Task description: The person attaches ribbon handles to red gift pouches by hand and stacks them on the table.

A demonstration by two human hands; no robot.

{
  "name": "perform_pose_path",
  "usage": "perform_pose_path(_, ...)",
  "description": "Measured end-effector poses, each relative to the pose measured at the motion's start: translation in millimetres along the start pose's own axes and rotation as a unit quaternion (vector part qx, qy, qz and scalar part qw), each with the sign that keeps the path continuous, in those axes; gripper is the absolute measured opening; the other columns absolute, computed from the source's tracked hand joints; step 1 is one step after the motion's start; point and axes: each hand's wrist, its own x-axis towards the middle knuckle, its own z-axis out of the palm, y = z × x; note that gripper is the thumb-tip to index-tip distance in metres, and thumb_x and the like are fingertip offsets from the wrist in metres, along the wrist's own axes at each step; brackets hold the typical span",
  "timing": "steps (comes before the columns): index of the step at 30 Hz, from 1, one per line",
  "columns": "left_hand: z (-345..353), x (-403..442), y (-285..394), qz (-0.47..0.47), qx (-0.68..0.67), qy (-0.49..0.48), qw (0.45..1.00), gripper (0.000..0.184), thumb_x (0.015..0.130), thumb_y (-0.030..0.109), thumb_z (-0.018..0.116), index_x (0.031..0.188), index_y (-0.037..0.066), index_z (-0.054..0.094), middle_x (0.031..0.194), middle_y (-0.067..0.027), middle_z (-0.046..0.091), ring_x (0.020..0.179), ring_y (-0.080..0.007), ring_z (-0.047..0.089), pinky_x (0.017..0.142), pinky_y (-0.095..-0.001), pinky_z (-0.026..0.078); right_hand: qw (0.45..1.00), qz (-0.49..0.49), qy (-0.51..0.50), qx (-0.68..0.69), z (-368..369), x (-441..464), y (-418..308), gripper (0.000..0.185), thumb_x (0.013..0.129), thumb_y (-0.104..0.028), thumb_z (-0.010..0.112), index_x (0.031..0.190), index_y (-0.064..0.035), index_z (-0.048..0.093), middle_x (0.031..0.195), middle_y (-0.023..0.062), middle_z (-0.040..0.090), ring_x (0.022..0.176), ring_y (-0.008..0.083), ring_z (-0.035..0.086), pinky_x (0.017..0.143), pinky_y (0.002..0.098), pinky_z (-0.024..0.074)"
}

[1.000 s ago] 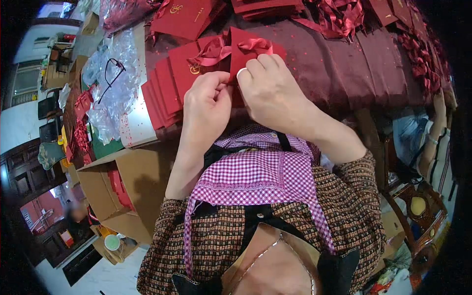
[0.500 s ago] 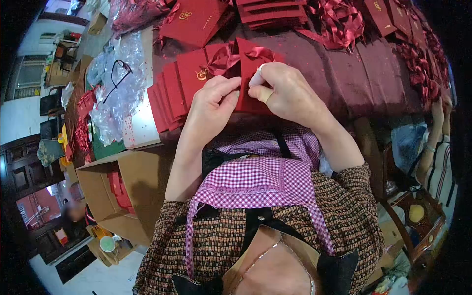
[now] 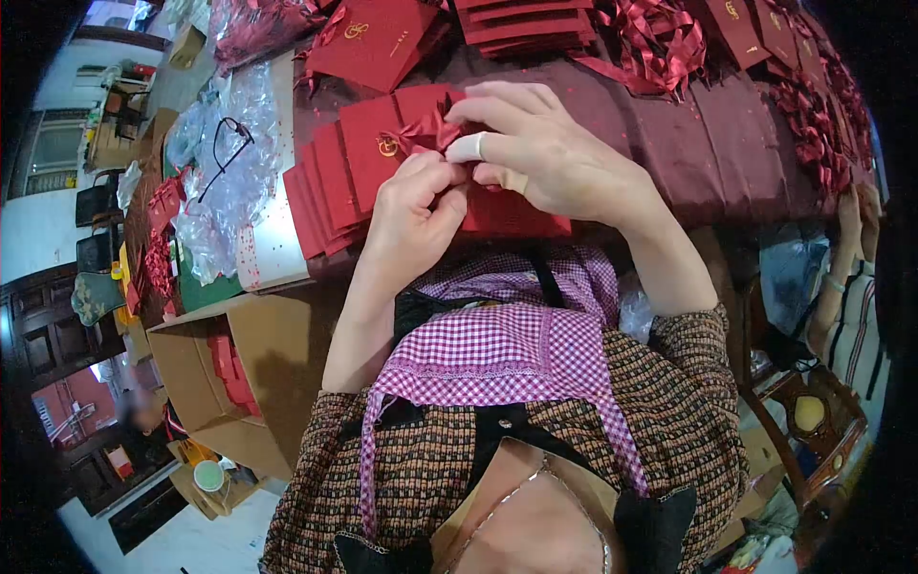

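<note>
A red gift bag (image 3: 531, 219) lies at the table's front edge, partly under my hands. My left hand (image 3: 418, 206) is closed, thumb against the curled index finger, at the bag's left side. From the right, my right hand (image 3: 564, 158) meets it; its thumb and a finger wrapped in white tape pinch together, while the other fingers reach over a satin ribbon bow (image 3: 427, 132). The exact spot that both hands grip is hidden behind the fingers. Just left, a fanned stack of red gift bags (image 3: 335, 177) shows a gold emblem on top.
More red bags (image 3: 524, 27) and a heap of ribbons (image 3: 655, 48) lie farther back on the dark red cloth (image 3: 708, 143). Clear plastic with eyeglasses (image 3: 225, 158) sits at left, above an open cardboard box (image 3: 277, 373). Another person's arm (image 3: 841, 258) is at far right.
My right hand has moved up and left, its fingers spreading over the bow. The red bag that stood between my hands has tipped lower and flatter. My left hand has barely moved.
</note>
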Motion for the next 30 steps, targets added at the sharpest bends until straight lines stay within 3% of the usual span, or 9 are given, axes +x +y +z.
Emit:
perform_pose_path(3, 3.0, -5.5, -5.2, -0.056, -0.065, 0.0, 0.996, 0.013, 0.076, -0.004, 0.057, 0.088, -0.004, 0.061, 0.078, -0.0126, 0.056, 0.077, -0.0223, 0.058, 0.07, -0.0293, 0.046, 0.998, -0.022, -0.027, 0.048, -5.6, 3.3, 4.9, 0.009, 0.079, -0.01, 0.065, 0.088, -0.0081, 0.062, 0.102, 0.0062, 0.059, 0.115, 0.0281, 0.05, 0.1, 0.0429, 0.0342)
perform_pose_path(4, -0.7, -5.9, -7.7, -0.047, -0.084, 0.004, 0.995, 0.012, 0.078, -0.006, 0.057, 0.089, -0.005, 0.062, 0.079, -0.0096, 0.056, 0.077, -0.0176, 0.057, 0.07, -0.0269, 0.045, 0.998, -0.022, -0.019, 0.051, -5.3, 3.2, 4.2, 0.006, 0.08, -0.01, 0.064, 0.083, -0.0078, 0.059, 0.098, 0.0054, 0.058, 0.116, 0.0279, 0.05, 0.101, 0.0427, 0.0338)
perform_pose_path(8, -3.5, -8.5, -13.0, -0.052, -0.115, -0.002, 0.992, 0.009, 0.081, -0.006, 0.058, 0.089, -0.005, 0.062, 0.082, -0.0065, 0.057, 0.078, -0.0143, 0.056, 0.07, -0.0254, 0.044, 0.995, -0.044, -0.037, 0.078, -4.0, 2.1, 4.8, 0.006, 0.08, -0.01, 0.062, 0.08, -0.0078, 0.057, 0.093, 0.005, 0.057, 0.114, 0.0274, 0.051, 0.101, 0.0426, 0.0333)
perform_pose_path(14, -4.4, -5.9, -17.7, -0.052, -0.137, -0.02, 0.989, 0.007, 0.082, -0.003, 0.06, 0.089, -0.005, 0.063, 0.079, -0.0041, 0.058, 0.077, -0.0116, 0.056, 0.071, -0.0237, 0.044, 0.988, -0.055, -0.117, 0.084, -12.1, 7.7, 3.9, 0.006, 0.079, -0.01, 0.059, 0.075, -0.0078, 0.056, 0.084, 0.0051, 0.057, 0.097, 0.0241, 0.055, 0.103, 0.0432, 0.0322)
perform_pose_path(17, -21.9, -5.2, -21.8, -0.187, -0.222, 0.069, 0.954, 0.007, 0.085, 0.003, 0.063, 0.09, -0.001, 0.066, 0.078, 0.0015, 0.062, 0.073, -0.0054, 0.053, 0.068, -0.0215, 0.043, 0.98, -0.052, -0.152, 0.116, -14.7, 6.3, 1.1, 0.007, 0.079, -0.009, 0.06, 0.074, -0.0072, 0.056, 0.081, 0.0059, 0.057, 0.092, 0.023, 0.056, 0.104, 0.0442, 0.0313)
perform_pose_path(21, -49.7, -14.1, -45.8, -0.166, -0.342, 0.126, 0.916, 0.013, 0.087, 0.0, 0.061, 0.099, -0.001, 0.065, 0.084, -0.0028, 0.064, 0.072, -0.0075, 0.056, 0.067, -0.0192, 0.044, 0.981, -0.023, -0.132, 0.14, -19.7, 0.3, 1.4, 0.005, 0.078, -0.005, 0.061, 0.076, -0.0068, 0.057, 0.077, 0.005, 0.058, 0.091, 0.0226, 0.057, 0.107, 0.0451, 0.0291)
perform_pose_path(25, -42.6, -8.6, -34.0, -0.208, -0.23, 0.161, 0.937, 0.013, 0.089, 0.006, 0.061, 0.099, -0.001, 0.066, 0.085, -0.0022, 0.065, 0.074, -0.0059, 0.056, 0.067, -0.0194, 0.043, 0.985, -0.01, -0.127, 0.118, -22.5, 1.0, 7.8, 0.005, 0.08, -0.008, 0.064, 0.079, -0.0068, 0.059, 0.081, 0.0043, 0.059, 0.093, 0.0228, 0.058, 0.108, 0.0459, 0.029)
perform_pose_path(27, -41.2, -12.4, -23.8, -0.212, -0.071, 0.199, 0.954, 0.017, 0.092, 0.012, 0.061, 0.101, -0.001, 0.065, 0.085, -0.0022, 0.065, 0.077, -0.0064, 0.056, 0.069, -0.0205, 0.044, 0.984, 0.011, -0.136, 0.112, -21.8, -0.7, 12.4, 0.008, 0.08, -0.011, 0.066, 0.081, -0.0068, 0.059, 0.085, 0.0042, 0.06, 0.095, 0.0224, 0.059, 0.109, 0.0473, 0.029)
perform_pose_path(30, -40.8, -29.8, -24.8, -0.229, -0.109, 0.046, 0.966, 0.026, 0.095, 0.022, 0.058, 0.101, -0.002, 0.065, 0.085, -0.0019, 0.065, 0.077, -0.0066, 0.056, 0.071, -0.0222, 0.046, 0.983, 0.055, -0.107, 0.138, -17.4, -1.9, 18.6, 0.008, 0.081, -0.011, 0.065, 0.082, -0.006, 0.059, 0.085, 0.0049, 0.06, 0.095, 0.0229, 0.058, 0.107, 0.0456, 0.03)
